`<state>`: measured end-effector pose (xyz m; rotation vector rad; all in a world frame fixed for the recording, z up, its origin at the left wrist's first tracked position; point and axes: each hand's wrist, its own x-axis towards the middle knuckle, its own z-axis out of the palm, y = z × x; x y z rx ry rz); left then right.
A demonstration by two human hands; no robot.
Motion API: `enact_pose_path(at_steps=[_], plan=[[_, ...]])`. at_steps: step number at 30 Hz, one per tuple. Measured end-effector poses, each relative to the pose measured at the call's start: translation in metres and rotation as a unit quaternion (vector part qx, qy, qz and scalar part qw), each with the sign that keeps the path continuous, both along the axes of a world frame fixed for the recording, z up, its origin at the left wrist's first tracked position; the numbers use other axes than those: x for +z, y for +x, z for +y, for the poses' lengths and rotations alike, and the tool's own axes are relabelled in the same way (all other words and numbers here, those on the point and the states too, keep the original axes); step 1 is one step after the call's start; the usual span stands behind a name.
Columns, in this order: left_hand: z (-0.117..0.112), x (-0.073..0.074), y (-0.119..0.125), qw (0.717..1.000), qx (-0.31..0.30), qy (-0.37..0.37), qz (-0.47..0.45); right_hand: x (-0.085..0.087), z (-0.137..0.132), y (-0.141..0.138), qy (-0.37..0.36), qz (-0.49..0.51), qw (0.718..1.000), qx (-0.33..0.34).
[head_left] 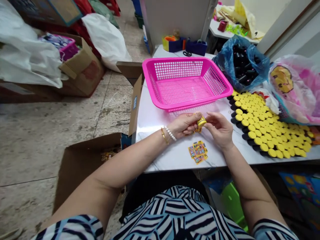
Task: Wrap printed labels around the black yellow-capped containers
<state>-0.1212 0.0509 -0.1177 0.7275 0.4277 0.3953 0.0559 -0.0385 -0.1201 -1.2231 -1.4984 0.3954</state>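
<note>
A small yellow, round-ended piece [201,121] with a dark band is pinched in front of me above the white table. My left hand [185,125], wearing a pearl bracelet and a gold bangle at the wrist, is closed around its left side. From the right, the thumb and fingertips of my right hand [220,130] close on the same piece. Some orange printed material shows just under the fingers, partly hidden. Small orange-and-purple printed cards [198,152] lie in a loose pile on the table, nearer to my body.
A pink mesh basket [185,87] stands beyond my hands. On the right, many yellow-topped black pieces [270,128] stand packed together beside a blue bag [242,63] of black parts. An open cardboard box [77,166] sits left of the table; scissors [187,53] lie behind the basket.
</note>
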Motion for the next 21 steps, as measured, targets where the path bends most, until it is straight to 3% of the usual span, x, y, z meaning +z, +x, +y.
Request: enact_pose_path(at_steps=[3,7,15,21], plan=[[-0.0007,0.0009,0.0006,1.000,0.006,-0.019,0.004,0.0041,-0.0006,-0.0015,0.031,-0.045,0.998,0.011],[-0.0005,0.0013,0.0000,0.999,-0.003,-0.044,-0.012,0.0016,-0.0014,-0.0016,0.081,-0.022,0.996,-0.024],[0.0000,-0.0030,-0.0015,0.999,-0.013,-0.020,-0.031,0.0017,-0.0028,-0.0022,0.053,-0.095,0.993,-0.034],[0.0036,-0.0032,-0.0032,0.999,-0.017,-0.017,-0.026,-0.0022,-0.0020,-0.0012,0.041,-0.039,0.998,-0.039]])
